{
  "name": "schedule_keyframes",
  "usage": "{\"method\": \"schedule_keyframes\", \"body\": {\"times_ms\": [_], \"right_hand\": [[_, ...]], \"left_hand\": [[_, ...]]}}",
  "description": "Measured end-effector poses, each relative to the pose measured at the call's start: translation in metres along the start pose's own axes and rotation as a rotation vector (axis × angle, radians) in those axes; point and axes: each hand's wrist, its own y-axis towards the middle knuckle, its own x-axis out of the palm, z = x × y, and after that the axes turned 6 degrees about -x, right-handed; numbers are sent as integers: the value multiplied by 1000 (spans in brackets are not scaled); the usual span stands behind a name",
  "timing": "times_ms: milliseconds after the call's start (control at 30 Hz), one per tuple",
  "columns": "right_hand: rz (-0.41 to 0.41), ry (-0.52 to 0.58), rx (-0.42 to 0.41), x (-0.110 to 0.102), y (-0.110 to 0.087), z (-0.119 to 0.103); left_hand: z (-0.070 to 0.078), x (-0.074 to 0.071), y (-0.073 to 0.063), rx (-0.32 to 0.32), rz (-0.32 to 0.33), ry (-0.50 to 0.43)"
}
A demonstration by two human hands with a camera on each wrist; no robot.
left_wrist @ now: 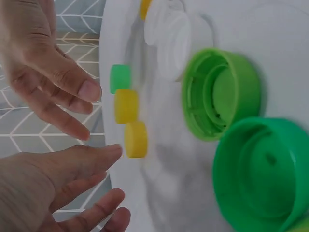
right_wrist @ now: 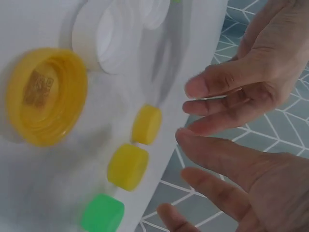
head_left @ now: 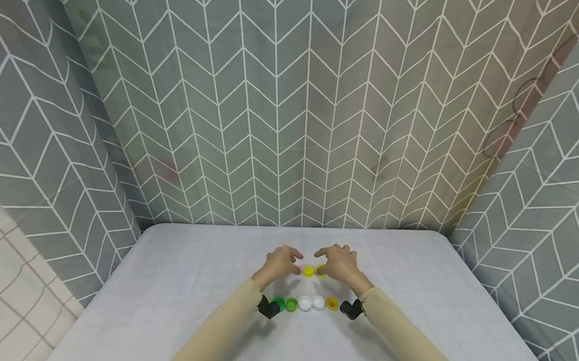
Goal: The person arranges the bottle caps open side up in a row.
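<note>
Both hands hover over the far part of the table, fingers spread and nothing held. My left hand (head_left: pixel 280 262) is nearest a small yellow bottle cap (head_left: pixel 307 271), its thumb close to the cap's side. Beside a second yellow cap (head_left: pixel 321 270) is my right hand (head_left: pixel 339 263), partly covering it in the head view. A small green cap (left_wrist: pixel 120 79) continues that short row; the right hand hides it from the head camera. In the left wrist view, the left hand (left_wrist: pixel 72 188) lies below the right hand (left_wrist: pixel 53 72).
Nearer the body runs a row of larger upturned caps: dark green (head_left: pixel 279 304), light green (head_left: pixel 291 305), two white caps (head_left: pixel 305 304), and an orange-yellow cap (right_wrist: pixel 46 96). They lie on a white-covered table (head_left: pixel 197 262). Patterned curtains (head_left: pixel 271 117) stand behind and at the sides.
</note>
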Motion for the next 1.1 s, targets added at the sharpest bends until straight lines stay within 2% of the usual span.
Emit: {"method": "schedule_keyframes", "body": {"times_ms": [167,333,633,767,1100], "right_hand": [[-43,-40,7,13,6,1],[-55,-51,6,23,8,0],[-33,-51,-3,28,12,-3],[-16,-46,-1,30,13,-4],[13,-8,4,34,12,-1]], "left_hand": [[-3,9,3,-20,-54,35],[-2,14,0,-7,-62,31],[1,17,3,-13,-27,54],[2,19,4,-5,1,60],[1,23,2,21,26,46]]}}
